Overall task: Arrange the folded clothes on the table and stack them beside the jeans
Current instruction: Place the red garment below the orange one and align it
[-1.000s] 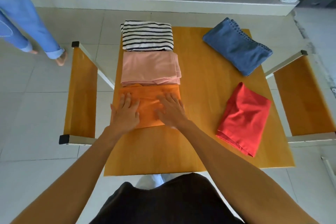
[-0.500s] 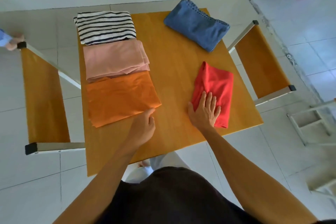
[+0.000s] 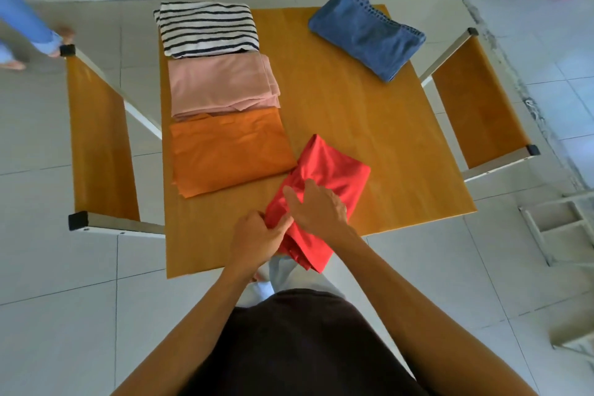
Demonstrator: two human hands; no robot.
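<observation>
Red cloth (image 3: pixel 334 167) is the one in play, and both hands are on it. The left hand (image 3: pixel 257 239) is curled closed around the garment's near-left corner, fabric bunched between thumb and fingers. The right hand (image 3: pixel 316 210) lies on top of the same piece, fingers loosely bent and pressing into the folds, thumb angled toward the left hand so the two almost touch. The garment sits tilted, its near end hanging just past the table's (image 3: pixel 369 125) near edge, right under the wrists (that lower corner looks crumpled, not neat).

Just beyond and to the left of the left hand lies the orange folded piece (image 3: pixel 228 151), flat on the wood, its near-right corner close beside the red cloth; whether the two touch is hard to say. Farther out from the orange one comes the pink folded garment (image 3: pixel 221 87), overlapping its far edge, and beyond that the black-and-white striped top (image 3: pixel 207 29), overhanging the table's far-left corner. All three run in a column away from the left hand.

Well out past the right hand, toward the far-right corner, the folded jeans (image 3: pixel 366 32) lie on a slant, alone, with bare wood between them and the red cloth.

Benches (image 3: pixel 96 138) flank the table on either side, and far off to the left another person's denim-clad legs (image 3: pixel 22 16) stand on the tiled floor.
</observation>
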